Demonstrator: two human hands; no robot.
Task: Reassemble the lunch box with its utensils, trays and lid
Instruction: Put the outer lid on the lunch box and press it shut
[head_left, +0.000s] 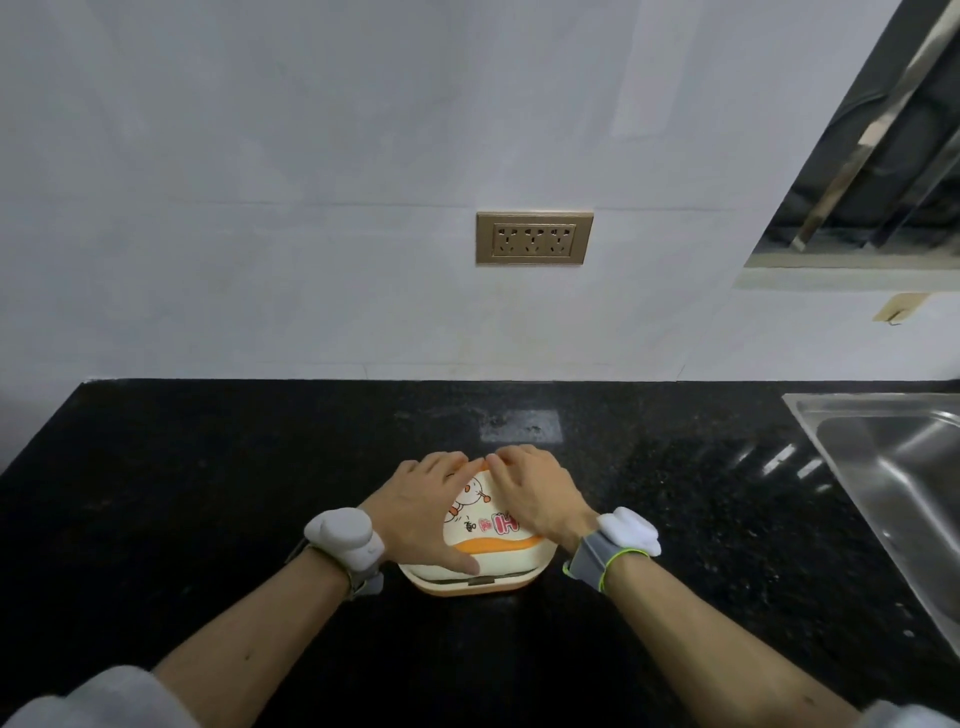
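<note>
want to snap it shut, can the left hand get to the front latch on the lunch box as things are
Probably yes: the left hand lies on the lid, thumb just above the latch, which faces the person uncovered.

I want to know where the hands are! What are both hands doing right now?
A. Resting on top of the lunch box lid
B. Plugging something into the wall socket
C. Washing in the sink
A: the left hand and right hand both lie on the cartoon-printed lid.
</note>
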